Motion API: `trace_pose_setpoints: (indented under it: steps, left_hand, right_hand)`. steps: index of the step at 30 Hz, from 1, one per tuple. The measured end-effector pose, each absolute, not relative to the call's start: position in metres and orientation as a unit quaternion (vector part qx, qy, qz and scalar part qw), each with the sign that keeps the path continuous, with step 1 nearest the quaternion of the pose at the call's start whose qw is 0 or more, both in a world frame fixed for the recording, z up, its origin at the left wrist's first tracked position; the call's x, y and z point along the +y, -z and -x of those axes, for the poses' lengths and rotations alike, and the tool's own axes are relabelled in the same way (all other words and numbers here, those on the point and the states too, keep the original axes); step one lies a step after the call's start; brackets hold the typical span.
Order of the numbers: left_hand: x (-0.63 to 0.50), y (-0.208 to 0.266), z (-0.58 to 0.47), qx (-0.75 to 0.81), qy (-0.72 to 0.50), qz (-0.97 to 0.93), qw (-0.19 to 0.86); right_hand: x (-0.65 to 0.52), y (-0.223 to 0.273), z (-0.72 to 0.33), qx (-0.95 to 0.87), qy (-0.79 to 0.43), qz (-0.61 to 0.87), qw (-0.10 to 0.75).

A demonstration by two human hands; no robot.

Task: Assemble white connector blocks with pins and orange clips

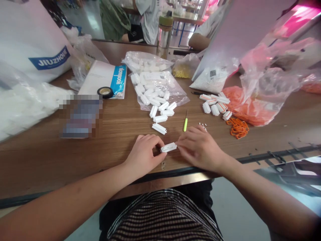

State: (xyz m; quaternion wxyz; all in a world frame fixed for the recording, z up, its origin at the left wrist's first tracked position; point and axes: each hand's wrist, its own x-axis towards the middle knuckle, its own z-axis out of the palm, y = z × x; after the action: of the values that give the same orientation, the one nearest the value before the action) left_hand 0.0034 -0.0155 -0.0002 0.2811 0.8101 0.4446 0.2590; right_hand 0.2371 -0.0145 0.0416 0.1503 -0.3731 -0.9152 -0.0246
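Near the table's front edge, my left hand [145, 150] pinches a small white plastic block [168, 147] with rows of tiny marks on its upper face. My right hand [198, 145] is closed at the block's right end; what its fingertips hold, if anything, is too small to tell. Just beyond my right fingers lie several tiny white bits [203, 126]. A thin screwdriver-like tool with a yellow-green handle [185, 124] lies behind that hand. Further back, several similar white blocks [159, 128] are spread out, some on a clear plastic bag [180, 93].
At right are white blocks with orange strips [215, 103], loose orange rings [237, 128] and a bag of orange parts [260, 103]. Left stand a notebook [100, 77], black tape [105, 92] and a blurred-out flat object [81, 117]. A bottle [164, 36] stands at the back; people sit beyond.
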Motion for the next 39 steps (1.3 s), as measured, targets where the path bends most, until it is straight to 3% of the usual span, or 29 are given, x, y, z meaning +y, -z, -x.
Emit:
trace_pose_setpoints:
  steps: [5, 11, 13, 18, 22, 25, 30, 33, 36, 39]
  left_hand:
    - [-0.015, 0.002, -0.004, 0.449, -0.256, -0.809, 0.281]
    - [-0.015, -0.001, -0.004, 0.451, -0.256, -0.806, 0.286]
    - [-0.015, -0.002, -0.005, 0.452, -0.26, -0.803, 0.288]
    - [-0.015, 0.0, -0.005, 0.452, -0.267, -0.801, 0.287]
    - [-0.015, -0.001, -0.005, 0.447, -0.268, -0.803, 0.29]
    - [-0.015, -0.002, -0.005, 0.446, -0.27, -0.804, 0.285]
    - [-0.016, -0.002, -0.005, 0.442, -0.264, -0.809, 0.284]
    - [-0.015, -0.002, -0.005, 0.442, -0.265, -0.81, 0.281]
    - [-0.015, -0.002, -0.005, 0.44, -0.267, -0.809, 0.282]
    - [-0.015, -0.002, -0.004, 0.436, -0.269, -0.81, 0.284]
  right_hand:
    - [0.036, -0.042, -0.277, -0.912, 0.134, 0.388, 0.02]
    - [0.07, -0.033, -0.284, -0.957, 0.113, 0.261, -0.058]
    - [0.069, -0.037, -0.282, -0.954, 0.079, 0.289, -0.016]
    - [0.048, -0.041, -0.271, -0.798, -0.105, 0.496, 0.326]
    - [0.03, -0.033, -0.252, -0.636, -0.309, 0.526, 0.472]
    - [0.022, -0.031, -0.244, -0.605, -0.354, 0.546, 0.46]
    - [0.018, -0.041, -0.241, -0.716, -0.2, 0.577, 0.338]
    - [0.021, -0.039, -0.238, -0.748, -0.191, 0.561, 0.297]
    - [0.027, -0.029, -0.242, -0.749, -0.228, 0.538, 0.312]
    - [0.032, -0.02, -0.251, -0.705, -0.257, 0.541, 0.38]
